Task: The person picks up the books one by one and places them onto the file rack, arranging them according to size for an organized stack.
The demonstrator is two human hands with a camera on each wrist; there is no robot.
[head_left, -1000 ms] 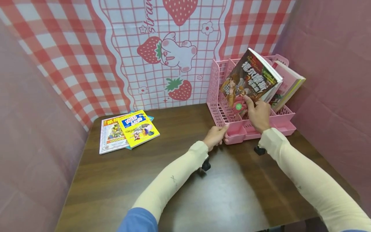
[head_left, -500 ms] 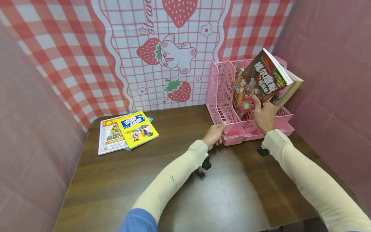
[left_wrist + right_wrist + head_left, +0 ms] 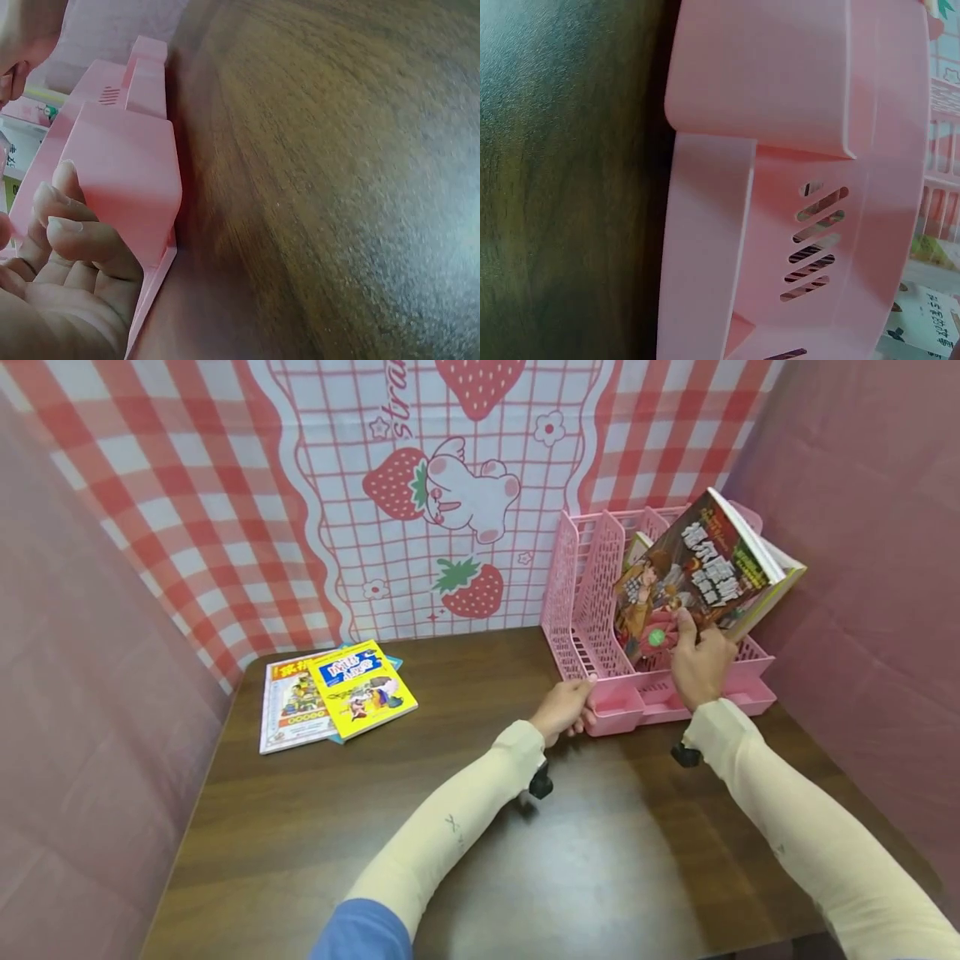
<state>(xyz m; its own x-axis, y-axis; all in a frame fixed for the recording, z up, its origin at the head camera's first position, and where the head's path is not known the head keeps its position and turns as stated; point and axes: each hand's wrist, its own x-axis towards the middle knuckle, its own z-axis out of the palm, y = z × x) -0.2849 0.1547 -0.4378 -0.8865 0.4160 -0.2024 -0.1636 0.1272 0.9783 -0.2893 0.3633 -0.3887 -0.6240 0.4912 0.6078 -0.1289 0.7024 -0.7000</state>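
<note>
A pink slotted file rack (image 3: pixel 615 717) stands at the back right of the table. My left hand (image 3: pixel 561 708) grips its front left corner, fingers curled at the small front tray (image 3: pixel 124 165) in the left wrist view. With the thumb on the front cover, my right hand (image 3: pixel 701 667) holds a dark picture book (image 3: pixel 693 564) by its lower part. The book leans to the right inside the rack, its other fingers hidden behind. Further books (image 3: pixel 783 585) lean behind it on the right. The right wrist view has the rack's front wall (image 3: pixel 705 240).
A yellow book (image 3: pixel 363 693) lies over a white-covered one (image 3: pixel 300 718) at the left of the brown table (image 3: pixel 420 777), with a blue edge beneath. A strawberry-patterned cloth (image 3: pixel 322 527) hangs behind, and a pink curtain (image 3: pixel 862 610) stands close right of the rack.
My right hand has shifted the dark book to the right, and the rack's left slots now show more. My left hand has kept its hold on the rack's corner.
</note>
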